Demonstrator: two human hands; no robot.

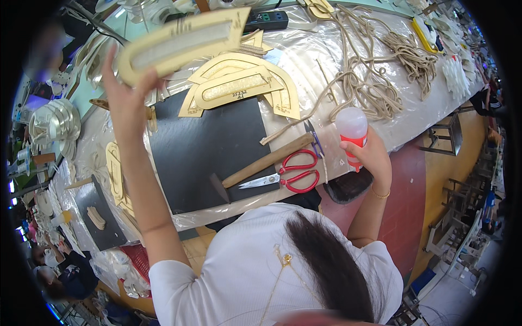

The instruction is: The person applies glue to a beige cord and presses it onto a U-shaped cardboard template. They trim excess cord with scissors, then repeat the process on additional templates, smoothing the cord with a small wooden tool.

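Observation:
My left hand [126, 98] is raised high at the upper left, gripping a gold-coloured arched template [179, 43] with a pale inner strip. My right hand [370, 155] holds a small translucent bottle [352, 130] with a red label at the table's right edge. Between my arms lies a dark slate slab [201, 146]. On its near edge rest a wooden-handled hammer [261, 165] and red-handled scissors [291, 176]. More gold arched templates [239, 84] are stacked at the slab's far edge.
Clear plastic sheeting [304, 54] covers the table. Beige cords [370, 81] lie tangled at the far right, with a black power strip [266, 20] behind. A second slate piece [100, 212] and gold templates [115, 174] sit left. Another person [65, 271] sits at lower left.

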